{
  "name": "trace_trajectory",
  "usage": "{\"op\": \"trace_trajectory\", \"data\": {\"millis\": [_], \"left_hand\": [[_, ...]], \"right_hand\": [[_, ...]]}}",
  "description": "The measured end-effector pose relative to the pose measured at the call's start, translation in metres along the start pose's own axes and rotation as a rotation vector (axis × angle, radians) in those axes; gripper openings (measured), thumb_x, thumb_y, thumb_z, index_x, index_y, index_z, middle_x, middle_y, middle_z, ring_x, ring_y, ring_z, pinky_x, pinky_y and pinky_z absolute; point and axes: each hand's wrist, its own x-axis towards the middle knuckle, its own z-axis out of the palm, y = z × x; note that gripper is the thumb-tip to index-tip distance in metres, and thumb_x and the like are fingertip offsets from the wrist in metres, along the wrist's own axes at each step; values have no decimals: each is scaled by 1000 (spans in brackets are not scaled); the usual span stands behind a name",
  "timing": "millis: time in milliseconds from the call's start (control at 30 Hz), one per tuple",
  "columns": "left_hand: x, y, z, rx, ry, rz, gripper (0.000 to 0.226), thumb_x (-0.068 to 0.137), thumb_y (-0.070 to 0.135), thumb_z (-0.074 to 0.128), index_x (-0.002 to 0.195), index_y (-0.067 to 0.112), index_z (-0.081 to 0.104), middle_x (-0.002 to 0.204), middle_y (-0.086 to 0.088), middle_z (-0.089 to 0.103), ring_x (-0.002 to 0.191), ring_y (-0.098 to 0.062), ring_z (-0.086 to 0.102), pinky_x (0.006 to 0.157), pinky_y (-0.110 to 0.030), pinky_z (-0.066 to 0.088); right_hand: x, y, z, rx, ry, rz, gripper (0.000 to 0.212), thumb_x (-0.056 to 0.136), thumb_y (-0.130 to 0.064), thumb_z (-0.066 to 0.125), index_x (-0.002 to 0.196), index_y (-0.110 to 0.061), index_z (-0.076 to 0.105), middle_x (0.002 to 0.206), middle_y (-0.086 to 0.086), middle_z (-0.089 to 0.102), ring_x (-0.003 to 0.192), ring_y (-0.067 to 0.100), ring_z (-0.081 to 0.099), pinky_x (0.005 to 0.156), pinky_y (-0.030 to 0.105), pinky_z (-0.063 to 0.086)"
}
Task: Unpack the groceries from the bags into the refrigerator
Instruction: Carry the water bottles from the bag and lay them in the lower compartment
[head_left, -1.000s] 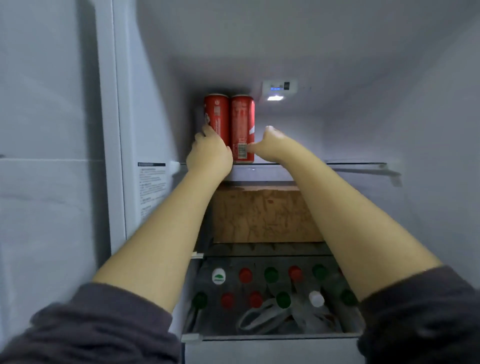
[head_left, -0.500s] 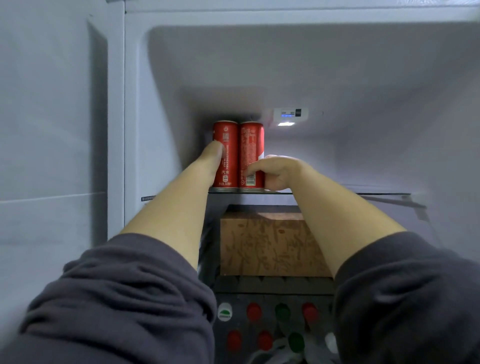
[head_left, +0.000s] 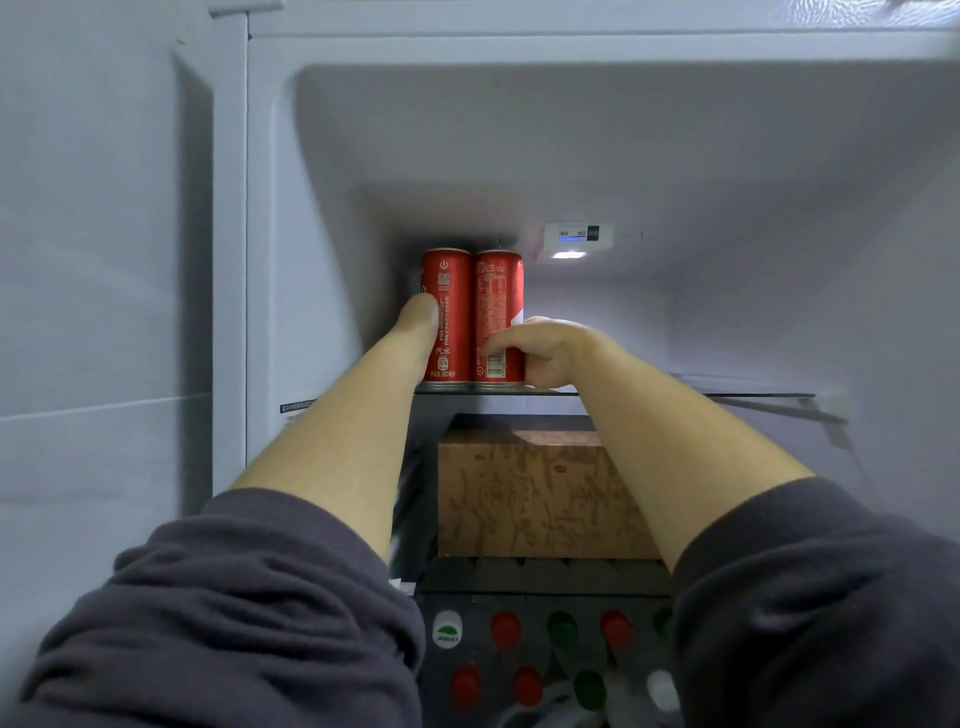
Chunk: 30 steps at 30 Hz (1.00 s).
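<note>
Two tall red cans stand upright side by side at the back left of the refrigerator's top glass shelf (head_left: 675, 394). My left hand (head_left: 415, 325) wraps round the left side of the left can (head_left: 451, 322); its fingers are hidden behind the can. My right hand (head_left: 545, 353) grips the right can (head_left: 497, 306) low down, thumb across its front and fingers curled round its right side. Both cans rest on the shelf and touch each other.
A brown cardboard box (head_left: 540, 493) sits on the shelf below. Under it, a drawer holds several bottles with red, green and white caps (head_left: 561, 629). A lit control panel (head_left: 576, 239) is on the back wall. The refrigerator's left inner wall (head_left: 322, 260) is close to the cans.
The view has tilted upward and closer. My left hand slid from the front of the left can to its left side, and my right hand curled round the right can.
</note>
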Motion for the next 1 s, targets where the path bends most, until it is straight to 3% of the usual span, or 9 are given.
{"op": "trace_trajectory", "data": {"millis": [133, 233, 300, 400, 533, 667, 1000], "left_hand": [[2, 1, -2, 115, 87, 4, 41, 99, 37, 37, 118, 11, 63, 112, -13, 68, 98, -31, 67, 95, -44, 51], [-8, -3, -1, 345, 160, 38, 47, 93, 36, 50, 130, 7, 52, 122, -13, 63, 105, -32, 63, 93, -37, 49], [-24, -7, 2, 507, 214, 112, 50, 93, 27, 53, 136, 4, 43, 128, -16, 56, 113, -35, 58, 89, -38, 46], [-49, -20, 3, 729, 324, 243, 58, 92, 23, 49, 142, 0, 29, 142, -21, 43, 128, -37, 44, 103, -45, 38], [-95, -49, 6, 954, 388, 554, 64, 93, 24, 47, 149, 5, 22, 155, -15, 29, 143, -31, 25, 118, -43, 23], [-144, -84, 16, 1005, 282, 631, 67, 97, 26, 43, 154, 9, 13, 162, -8, 11, 150, -24, 3, 122, -40, 8], [-268, -118, 56, 982, 168, 510, 61, 100, 29, 39, 153, 9, 17, 163, -6, 10, 150, -21, -3, 123, -40, 3]], "right_hand": [[-24, 1, -5, -211, 108, -53, 67, 91, -22, 68, 146, -8, 32, 147, 9, 43, 135, 28, 42, 116, 45, 30], [-47, 3, -4, -553, 227, -101, 77, 94, -40, 61, 152, -11, 21, 154, 8, 34, 141, 28, 34, 113, 43, 31], [-58, 9, -1, -757, 307, -147, 77, 97, -47, 54, 153, -11, 16, 155, 9, 33, 140, 28, 35, 109, 41, 33], [-73, 25, -2, -981, 460, -239, 74, 99, -53, 42, 155, -13, 13, 157, 12, 29, 144, 31, 27, 116, 48, 25], [-102, 54, -1, -1160, 607, -336, 67, 100, -54, 35, 154, -18, 18, 159, 8, 26, 149, 29, 14, 118, 57, 9], [-142, 85, 3, -1233, 615, -327, 64, 102, -50, 34, 155, -20, 16, 163, 8, 14, 151, 29, 1, 118, 55, 2], [-275, 130, -22, -1390, 420, -37, 67, 102, -52, 27, 156, -17, 8, 163, 11, 9, 150, 34, 3, 119, 57, 6]]}}
